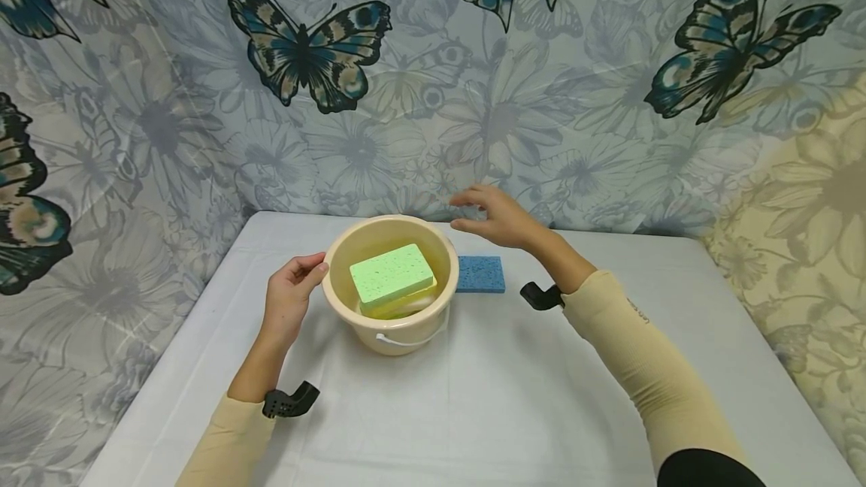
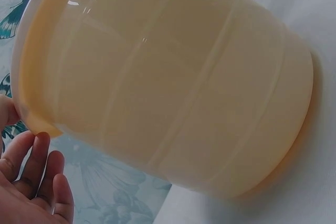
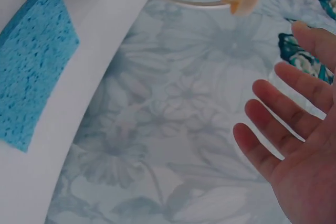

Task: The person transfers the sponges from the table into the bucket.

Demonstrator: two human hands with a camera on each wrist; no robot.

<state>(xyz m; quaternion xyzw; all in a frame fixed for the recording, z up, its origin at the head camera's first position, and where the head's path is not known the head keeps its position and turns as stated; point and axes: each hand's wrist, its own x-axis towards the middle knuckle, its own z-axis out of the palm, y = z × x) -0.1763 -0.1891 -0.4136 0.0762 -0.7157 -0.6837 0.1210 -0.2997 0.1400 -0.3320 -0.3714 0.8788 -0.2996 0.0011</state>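
A cream bucket [image 1: 399, 330] stands upright on the table, a light green sponge [image 1: 392, 273] lying over a yellow sponge [image 1: 404, 304] inside it. My left hand [image 1: 291, 291] pinches the bucket's left rim, thumb on top and fingertips beneath the lip; the left wrist view shows these fingers [image 2: 39, 161] close against the bucket wall [image 2: 173, 82]. To the right of the bucket, my right hand [image 1: 499, 218] is held in the air with spread fingers and nothing in it. A blue sponge [image 1: 481, 274] lies below it on the table, its left end hidden behind the bucket.
A white cloth covers the table [image 1: 507, 412]. Close behind its far edge hangs a curtain [image 1: 501, 119] printed with flowers and butterflies, which also runs along both sides. The bucket's thin white handle [image 1: 413, 342] hangs down at the front.
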